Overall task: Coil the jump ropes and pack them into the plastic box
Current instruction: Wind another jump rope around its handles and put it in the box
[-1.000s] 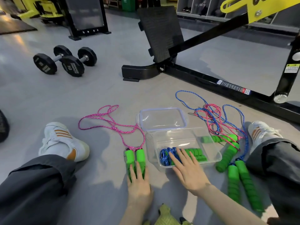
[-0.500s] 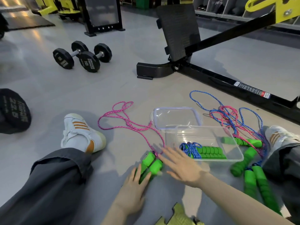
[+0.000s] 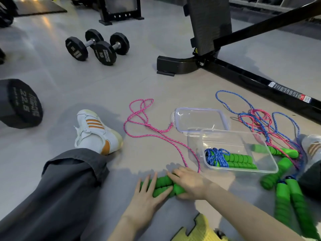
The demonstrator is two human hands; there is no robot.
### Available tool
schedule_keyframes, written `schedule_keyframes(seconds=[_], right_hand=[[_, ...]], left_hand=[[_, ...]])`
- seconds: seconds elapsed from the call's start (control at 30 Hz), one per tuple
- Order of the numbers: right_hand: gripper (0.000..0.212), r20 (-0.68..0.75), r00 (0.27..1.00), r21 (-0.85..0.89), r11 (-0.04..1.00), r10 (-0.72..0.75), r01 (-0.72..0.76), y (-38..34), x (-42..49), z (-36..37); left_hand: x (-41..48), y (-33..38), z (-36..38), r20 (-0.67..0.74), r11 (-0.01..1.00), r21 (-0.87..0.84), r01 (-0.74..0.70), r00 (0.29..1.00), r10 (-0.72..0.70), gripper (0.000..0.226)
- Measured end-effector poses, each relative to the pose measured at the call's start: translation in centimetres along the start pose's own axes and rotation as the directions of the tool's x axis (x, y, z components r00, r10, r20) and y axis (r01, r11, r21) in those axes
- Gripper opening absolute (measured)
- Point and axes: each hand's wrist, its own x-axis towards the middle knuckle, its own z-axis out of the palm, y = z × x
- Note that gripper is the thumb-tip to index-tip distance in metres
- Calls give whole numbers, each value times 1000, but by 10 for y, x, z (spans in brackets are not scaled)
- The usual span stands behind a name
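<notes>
Lower centre, on the floor (image 3: 121,80): paired green handles (image 3: 163,186) are steadied under the flat, released left hand (image 3: 147,199) and grasped by the right hand (image 3: 190,182), seemingly for coiling the pink rope (image 3: 144,126). The plastic box (image 3: 268,165) lies just right.

One plastic box (image 3: 231,141), one lid (image 3: 199,119), one blue rope (image 3: 217,157) coiled inside, one pink rope (image 3: 149,126) loose, two small dumbbells (image 3: 104,53), two shoes (image 3: 93,131); tangle (image 3: 260,122) uncountable.
</notes>
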Motion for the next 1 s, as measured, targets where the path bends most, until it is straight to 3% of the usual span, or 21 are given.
schedule_keyframes(seconds=[0.07,0.17,0.23,0.33,0.43,0.53,0.6,0.7,0.87,0.93,1.0], right_hand=[[83,-2,1000,4,1000,-8,8,6,-3,5],[82,21,1000,10,1000,8,-8,8,-5,6],[79,23,999,18,1000,25,-25,7,-5,7],[79,14,1000,37,999,19,-19,6,-5,9],[81,4,1000,61,998,14,-15,6,-4,8],[79,-29,1000,45,999,-2,3,4,-5,-2],[81,-78,997,47,999,-5,8,4,-10,-11],[88,-231,973,46,998,-29,41,11,-18,-16],[97,-438,898,-11,999,-41,40,20,-35,-40],[94,-521,852,-78,997,-51,11,23,-40,-53],[91,-599,799,-139,989,-49,-43,26,-43,-64]], left_hand=[[3,0,-1,75,998,-53,20,997,-16,139],[3,2,2,33,999,-34,16,999,-15,149],[3,3,2,44,1000,3,-10,999,10,137],[0,0,2,-3,997,65,-29,1000,29,96],[2,-3,0,-65,992,125,-16,998,25,92],[5,-7,0,-158,977,195,-85,980,117,87],[10,-12,-2,-228,970,228,-86,964,139,92],[16,-11,-17,-348,971,237,-26,931,109,75],[32,-16,-53,-294,937,347,-24,947,133,140],[40,-17,-69,-308,916,400,-18,939,153,132],[49,-18,-85,-370,891,453,-14,907,203,101]])
